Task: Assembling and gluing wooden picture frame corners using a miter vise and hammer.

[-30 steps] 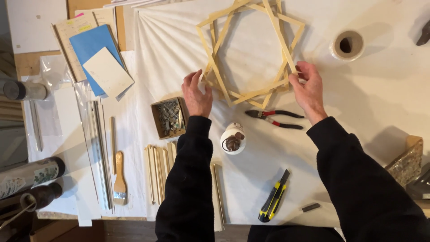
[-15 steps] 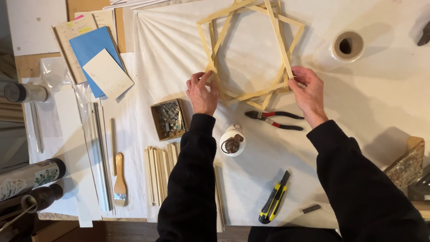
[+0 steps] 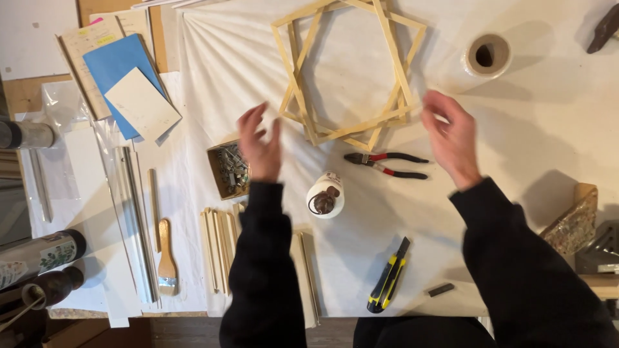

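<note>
Yellow-black utility knife (image 3: 389, 277), one, nearest. One white glue bottle (image 3: 325, 194), one pair of red-handled pliers (image 3: 387, 164). Left hand (image 3: 260, 143) and right hand (image 3: 451, 132) both spread, empty, flanking one wooden frame (image 3: 348, 71): two overlapped squares of pale slats, flat on white sheeting (image 3: 535, 129).

Left hand (image 3: 260, 147) blurry, fingers smeared. Right hand (image 3: 450, 134) blurry too. Top of wooden star frame (image 3: 348, 71) cut off by picture edge. Dark thing (image 3: 605, 28) in top right corner cut off, can't tell what. Small box (image 3: 228, 169) partly behind left hand, bits inside too small to tell.
</note>
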